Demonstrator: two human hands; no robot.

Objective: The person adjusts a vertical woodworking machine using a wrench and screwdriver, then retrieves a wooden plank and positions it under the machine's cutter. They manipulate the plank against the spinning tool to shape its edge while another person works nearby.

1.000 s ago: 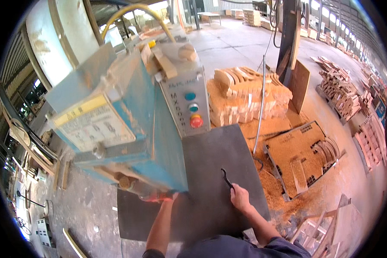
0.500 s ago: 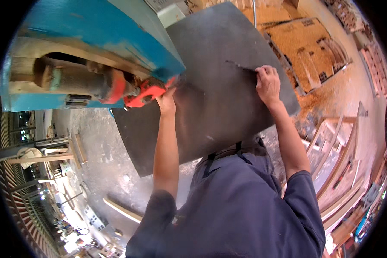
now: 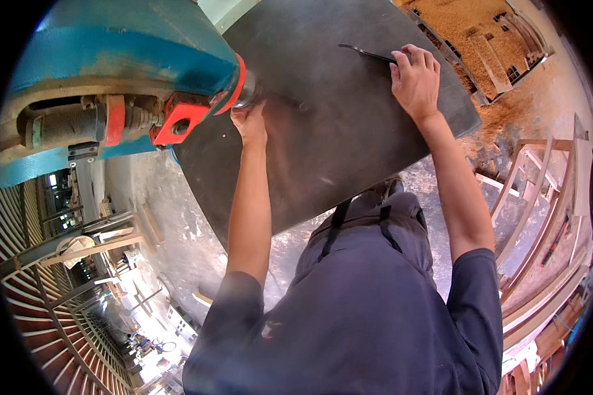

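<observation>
Over the dark metal machine table, my left hand reaches up beside the silver spindle end of a blue machine head. Its fingers look bent together at the spindle, partly hidden, and what they grip cannot be made out. A red ring circles the spindle end, and a red bracket sits left of it. My right hand hovers at the table's right part, fingers loosely apart. Its thumb and index finger are at the end of a thin black hand tool with a bent tip, which lies on the table.
Orange sawdust with wood offcuts lies beyond the table at upper right. Wooden frames stand at the right. A long slatted structure and cluttered benches are at lower left. The floor is worn and grey.
The whole view has shifted, so table and hands appear higher. My right hand's fingers have loosened from a pinch at the black tool. My left hand stays by the spindle, its position slightly changed.
</observation>
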